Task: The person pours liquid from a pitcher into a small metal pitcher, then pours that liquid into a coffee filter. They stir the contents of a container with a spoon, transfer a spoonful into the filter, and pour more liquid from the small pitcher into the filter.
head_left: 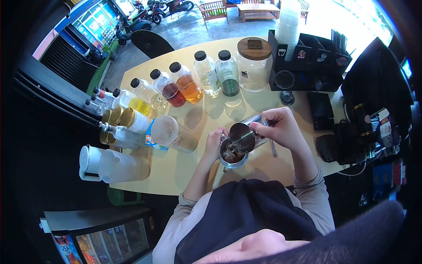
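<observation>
A metal cup (233, 164) with brown liquid in it stands on the pale wooden table in front of the body. My left hand (214, 143) is closed at the cup's left side, by its handle. Above the cup, my right hand (280, 127) grips a shiny metal pitcher (243, 135), tilted left so that its mouth is over the cup; a thin clear stream seems to run from it into the brown liquid. A spoon (273, 148) lies to the right of the cup, partly hidden by my right hand.
Bottles of coloured liquid (189, 88) line the table's far left. A powder tub (171, 133) and white jugs (123, 166) stand left. Behind are a wooden-lidded jar (253, 70) and a black organizer (307, 66) with stacked plastic cups (287, 31). Black devices (320, 111) sit right.
</observation>
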Motion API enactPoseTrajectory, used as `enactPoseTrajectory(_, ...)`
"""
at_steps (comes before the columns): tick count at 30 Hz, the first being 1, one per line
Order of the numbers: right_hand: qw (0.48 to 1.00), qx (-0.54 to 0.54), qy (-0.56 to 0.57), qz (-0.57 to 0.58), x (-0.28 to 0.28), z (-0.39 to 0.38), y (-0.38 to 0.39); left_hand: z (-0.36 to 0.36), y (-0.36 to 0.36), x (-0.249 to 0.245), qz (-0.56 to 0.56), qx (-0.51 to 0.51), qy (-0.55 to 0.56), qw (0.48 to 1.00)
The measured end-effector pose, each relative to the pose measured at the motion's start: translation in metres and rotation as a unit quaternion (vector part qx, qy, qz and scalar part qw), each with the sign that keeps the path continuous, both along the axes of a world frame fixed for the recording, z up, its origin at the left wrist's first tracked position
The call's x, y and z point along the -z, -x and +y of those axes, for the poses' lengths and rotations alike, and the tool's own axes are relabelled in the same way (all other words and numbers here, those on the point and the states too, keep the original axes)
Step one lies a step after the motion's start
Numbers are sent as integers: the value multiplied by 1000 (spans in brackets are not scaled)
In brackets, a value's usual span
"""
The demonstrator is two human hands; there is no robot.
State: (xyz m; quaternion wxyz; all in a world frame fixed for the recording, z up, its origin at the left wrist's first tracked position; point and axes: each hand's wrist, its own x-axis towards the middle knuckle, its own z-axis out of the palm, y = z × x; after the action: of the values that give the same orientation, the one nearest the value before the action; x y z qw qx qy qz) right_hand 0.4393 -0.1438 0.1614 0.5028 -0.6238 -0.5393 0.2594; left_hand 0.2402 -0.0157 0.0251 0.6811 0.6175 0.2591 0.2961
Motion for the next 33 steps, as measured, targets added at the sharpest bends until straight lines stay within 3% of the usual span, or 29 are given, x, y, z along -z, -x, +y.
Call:
enactPoseTrajectory(7,999,-8,3,-45,-4,0,-6,-3,0,-13,15,-5,-22,1000)
enactPoseTrajectory(16,999,7,8,-33,7,-4,-15,1,-3,-2,-12,9,-14,1000)
enactPoseTrajectory(19,999,32,-10,20,6,-6,-13,1,-3,-1,-17,5,-21,1000)
enactPoseTrajectory(28,999,16,6,-49,5,-9,-19,2,-2,1,1,2,-30,1000)
enactPoseTrajectory(33,999,38,-14,24,6,-4,-11,0,-3,-5,-7,-3,-46,999)
